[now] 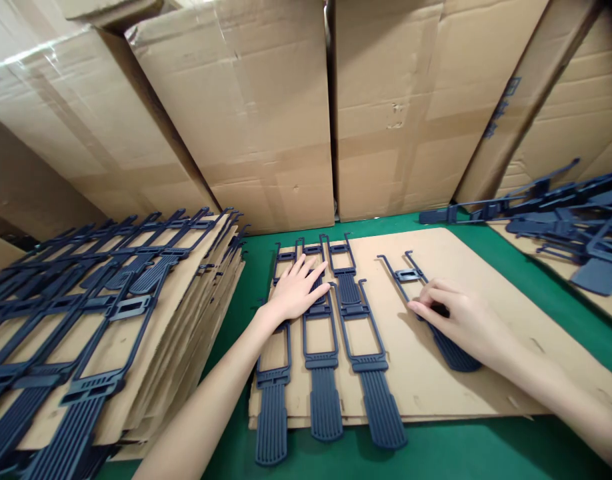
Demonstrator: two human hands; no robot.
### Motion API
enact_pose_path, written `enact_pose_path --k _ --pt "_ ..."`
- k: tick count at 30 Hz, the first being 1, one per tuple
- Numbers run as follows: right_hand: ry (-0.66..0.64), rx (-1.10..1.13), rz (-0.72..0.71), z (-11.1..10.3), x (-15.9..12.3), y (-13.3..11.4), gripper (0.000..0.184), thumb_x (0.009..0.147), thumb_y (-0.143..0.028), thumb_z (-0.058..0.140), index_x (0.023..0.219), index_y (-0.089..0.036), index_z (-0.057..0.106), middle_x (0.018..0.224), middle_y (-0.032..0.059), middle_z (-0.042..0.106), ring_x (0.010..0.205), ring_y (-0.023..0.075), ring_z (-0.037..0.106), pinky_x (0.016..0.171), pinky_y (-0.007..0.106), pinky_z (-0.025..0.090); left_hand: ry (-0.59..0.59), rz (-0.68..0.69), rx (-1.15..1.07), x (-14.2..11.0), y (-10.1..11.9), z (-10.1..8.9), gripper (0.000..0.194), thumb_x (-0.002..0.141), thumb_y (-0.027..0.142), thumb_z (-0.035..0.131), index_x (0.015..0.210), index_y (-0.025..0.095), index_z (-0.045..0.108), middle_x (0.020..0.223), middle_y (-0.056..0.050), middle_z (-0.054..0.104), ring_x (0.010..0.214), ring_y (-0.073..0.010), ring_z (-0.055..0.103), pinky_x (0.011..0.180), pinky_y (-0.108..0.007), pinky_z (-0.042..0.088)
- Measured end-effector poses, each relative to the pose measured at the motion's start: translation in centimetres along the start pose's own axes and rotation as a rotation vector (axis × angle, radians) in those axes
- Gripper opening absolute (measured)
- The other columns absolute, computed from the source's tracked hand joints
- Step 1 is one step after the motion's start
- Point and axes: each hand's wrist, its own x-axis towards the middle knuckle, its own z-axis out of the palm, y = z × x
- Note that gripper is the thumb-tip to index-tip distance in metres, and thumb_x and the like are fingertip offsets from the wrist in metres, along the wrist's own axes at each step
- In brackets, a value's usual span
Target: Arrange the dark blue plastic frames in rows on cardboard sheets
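My left hand (296,290) lies flat with fingers spread on the upper ends of three dark blue plastic frame parts (359,337) laid side by side on a cardboard sheet (486,280). My right hand (461,320) rests palm down, fingers together, on a fourth blue frame part (409,275) that lies at a slant to the right of the row. The part's ribbed end (456,357) shows below the hand. Whether the fingers grip it is hidden.
A stack of cardboard sheets (186,320) covered with several blue parts (126,293) stands at the left. A loose heap of blue parts (571,213) lies at the right. Large cardboard boxes (266,113) wall off the back. The table top is green (466,453).
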Motion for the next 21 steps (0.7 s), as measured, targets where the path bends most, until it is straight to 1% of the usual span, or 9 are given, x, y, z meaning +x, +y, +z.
enact_pose_path --k 4,6,8,9,11,14,16,18,21 --pt "-0.032 0.051 -0.025 0.3 -0.3 0.7 0.025 0.087 -0.04 0.051 0.075 -0.022 0.064 0.101 0.007 0.061 0.092 0.0224 0.059 0.08 0.037 0.047 -0.023 -0.002 0.004 0.0 0.0 -0.1 0.064 0.09 0.063 0.015 0.145 0.03 0.021 0.153 -0.002 0.019 0.141 -0.0234 0.006 0.111 -0.047 0.018" --pt "-0.045 0.036 -0.05 0.4 -0.4 0.7 0.022 0.087 -0.039 0.051 0.084 -0.023 0.066 0.119 0.0064 0.056 0.107 0.0246 0.054 0.091 0.04 0.044 -0.023 -0.001 0.006 -0.1 0.1 -0.1 0.065 0.09 0.063 0.015 0.145 0.03 0.021 0.153 -0.002 0.019 0.141 -0.0233 0.006 0.111 -0.047 0.018" --pt "-0.057 0.007 -0.074 0.4 -0.5 0.4 0.023 0.087 -0.039 0.05 0.098 -0.025 0.066 0.13 0.0054 0.048 0.116 0.0259 0.049 0.097 0.042 0.041 -0.022 -0.001 0.008 -0.1 0.1 -0.2 0.065 0.09 0.063 0.015 0.145 0.029 0.021 0.153 -0.002 0.019 0.141 -0.023 0.006 0.111 -0.046 0.017" --pt "-0.058 -0.004 -0.083 0.3 -0.5 0.2 0.025 0.087 -0.039 0.05 0.103 -0.026 0.064 0.131 0.0056 0.047 0.117 0.0259 0.048 0.097 0.042 0.041 -0.022 -0.002 0.008 -0.1 0.1 -0.2 0.065 0.09 0.063 0.015 0.145 0.029 0.021 0.153 -0.002 0.02 0.141 -0.0228 0.006 0.112 -0.045 0.016" --pt "-0.033 -0.009 -0.08 0.0 -0.4 0.0 0.026 0.087 -0.038 0.051 0.105 -0.025 0.062 0.122 0.0073 0.052 0.111 0.0248 0.052 0.092 0.041 0.044 -0.021 -0.002 0.004 -0.1 0.1 -0.2 0.064 0.091 0.062 0.015 0.145 0.029 0.022 0.153 -0.001 0.02 0.141 -0.0226 0.006 0.112 -0.045 0.016" --pt "-0.016 0.016 -0.032 -0.4 -0.2 -0.2 0.02 0.087 -0.039 0.051 0.088 -0.022 0.061 0.095 0.0068 0.059 0.088 0.0209 0.058 0.077 0.036 0.048 -0.018 0.001 -0.004 0.0 0.2 -0.2 0.064 0.091 0.062 0.015 0.145 0.029 0.022 0.153 -0.001 0.02 0.141 -0.0233 0.006 0.112 -0.045 0.016" --pt "-0.051 0.033 -0.007 -0.5 -0.2 -0.3 0.022 0.088 -0.038 0.049 0.079 -0.021 0.059 0.085 0.0055 0.058 0.079 0.0188 0.058 0.071 0.034 0.047 -0.019 0.0 -0.006 0.0 0.2 -0.2 0.064 0.091 0.062 0.015 0.145 0.029 0.022 0.153 -0.001 0.02 0.141 -0.0236 0.006 0.112 -0.046 0.016" --pt "-0.083 0.045 -0.01 -0.5 -0.2 -0.3 0.022 0.089 -0.037 0.048 0.078 -0.021 0.06 0.084 0.0052 0.058 0.077 0.0183 0.058 0.07 0.034 0.047 -0.024 -0.002 -0.005 0.0 0.2 -0.2 0.064 0.091 0.062 0.016 0.145 0.029 0.021 0.153 -0.001 0.019 0.141 -0.0236 0.006 0.112 -0.046 0.016" --pt "-0.085 0.04 -0.042 -0.1 -0.4 -0.4 0.019 0.088 -0.035 0.049 0.089 -0.023 0.063 0.093 0.0056 0.059 0.084 0.019 0.059 0.074 0.034 0.048 -0.029 -0.007 -0.004 -0.1 0.2 -0.2 0.064 0.091 0.062 0.015 0.145 0.03 0.021 0.153 -0.001 0.019 0.141 -0.0231 0.005 0.112 -0.045 0.016"
